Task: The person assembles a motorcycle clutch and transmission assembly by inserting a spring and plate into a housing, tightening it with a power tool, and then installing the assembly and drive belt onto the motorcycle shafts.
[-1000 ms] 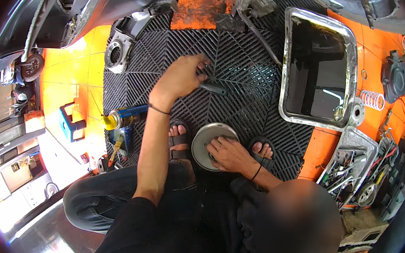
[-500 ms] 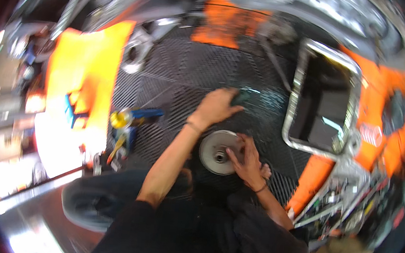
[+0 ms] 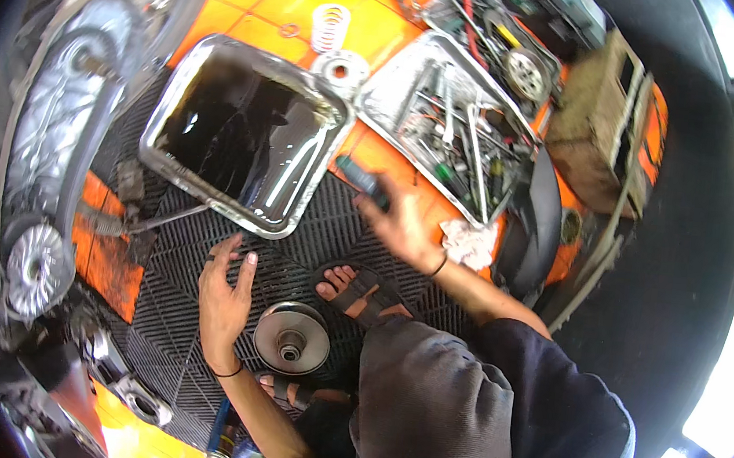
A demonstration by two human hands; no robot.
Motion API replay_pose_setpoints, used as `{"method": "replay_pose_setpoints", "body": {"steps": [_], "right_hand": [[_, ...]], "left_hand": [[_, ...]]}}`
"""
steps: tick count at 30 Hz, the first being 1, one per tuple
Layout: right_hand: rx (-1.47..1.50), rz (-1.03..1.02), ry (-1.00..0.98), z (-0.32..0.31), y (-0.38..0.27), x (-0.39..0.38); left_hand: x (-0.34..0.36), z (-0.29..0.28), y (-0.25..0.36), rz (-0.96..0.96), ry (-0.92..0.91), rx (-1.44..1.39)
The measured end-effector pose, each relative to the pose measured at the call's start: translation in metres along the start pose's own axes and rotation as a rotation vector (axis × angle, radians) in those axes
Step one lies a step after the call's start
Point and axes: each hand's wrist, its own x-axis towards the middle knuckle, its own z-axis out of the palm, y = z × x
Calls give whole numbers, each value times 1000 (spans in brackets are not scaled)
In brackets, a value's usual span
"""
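My right hand grips a dark green-and-black handled tool beside the right edge of the oil pan. The pan is a metal one holding dark liquid. My left hand is open over the black ribbed mat, fingers apart and nothing in them, below the pan's lower edge. A round steel disc with a raised central hub lies on the mat between my feet, to the right of my left hand.
A metal tray of tools stands upper right, near a white coil spring and a ring-shaped part. A worn box is further right. Exposed vehicle machinery lines the left side; a white crumpled cloth lies right.
My view has turned right. The dark handle has passed from my left hand to my right, which has left the disc and moved toward the tool tray. My left hand is now empty.
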Motion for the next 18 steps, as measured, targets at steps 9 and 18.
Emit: {"method": "replay_pose_setpoints", "body": {"steps": [9, 18], "right_hand": [[-666, 41, 323, -97, 114, -102], [-457, 118, 458, -78, 147, -115]], "left_hand": [[9, 17, 13, 85, -166, 133], [23, 38, 34, 137, -250, 136]]}}
